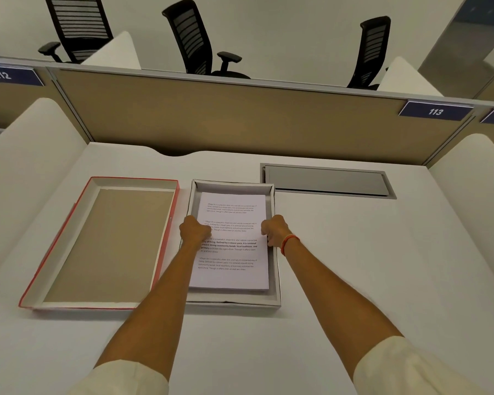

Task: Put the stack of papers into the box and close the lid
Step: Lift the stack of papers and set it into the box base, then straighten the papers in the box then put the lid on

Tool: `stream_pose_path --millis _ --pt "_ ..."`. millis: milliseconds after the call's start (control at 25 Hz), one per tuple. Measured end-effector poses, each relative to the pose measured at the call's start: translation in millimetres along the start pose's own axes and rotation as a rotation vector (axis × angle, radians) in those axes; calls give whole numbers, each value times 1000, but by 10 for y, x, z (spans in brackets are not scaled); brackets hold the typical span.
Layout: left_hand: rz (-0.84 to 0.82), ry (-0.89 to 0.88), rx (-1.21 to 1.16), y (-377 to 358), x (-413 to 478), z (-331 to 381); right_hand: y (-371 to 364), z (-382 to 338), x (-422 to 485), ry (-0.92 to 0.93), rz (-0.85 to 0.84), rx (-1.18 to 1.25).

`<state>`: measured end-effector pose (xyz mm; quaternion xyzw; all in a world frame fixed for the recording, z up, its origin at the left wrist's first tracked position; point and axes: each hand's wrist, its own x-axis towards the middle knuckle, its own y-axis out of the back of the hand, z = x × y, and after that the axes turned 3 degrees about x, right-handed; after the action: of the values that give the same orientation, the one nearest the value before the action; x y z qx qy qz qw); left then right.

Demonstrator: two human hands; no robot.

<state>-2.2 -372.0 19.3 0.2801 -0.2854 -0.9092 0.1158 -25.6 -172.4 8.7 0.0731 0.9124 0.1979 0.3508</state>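
Observation:
A stack of printed white papers [232, 212] lies inside the open grey box [276, 283] at the middle of the desk. My left hand [194, 230] grips the stack's left edge and my right hand [275, 230] grips its right edge, both inside the box walls. The right wrist wears an orange band. The red-edged lid [109, 243] lies upside down on the desk just left of the box, its brown inside facing up.
A grey metal cable hatch [327, 180] is set into the desk behind and right of the box. A tan partition [226, 121] closes off the back, white dividers stand at both sides, and black office chairs [194, 38] stand beyond.

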Motion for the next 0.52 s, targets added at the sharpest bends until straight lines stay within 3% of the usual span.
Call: stream_pose_path --millis 520 --pt "-32 97 -131 89 -112 112 -5 -29 3 -8 -11 36"
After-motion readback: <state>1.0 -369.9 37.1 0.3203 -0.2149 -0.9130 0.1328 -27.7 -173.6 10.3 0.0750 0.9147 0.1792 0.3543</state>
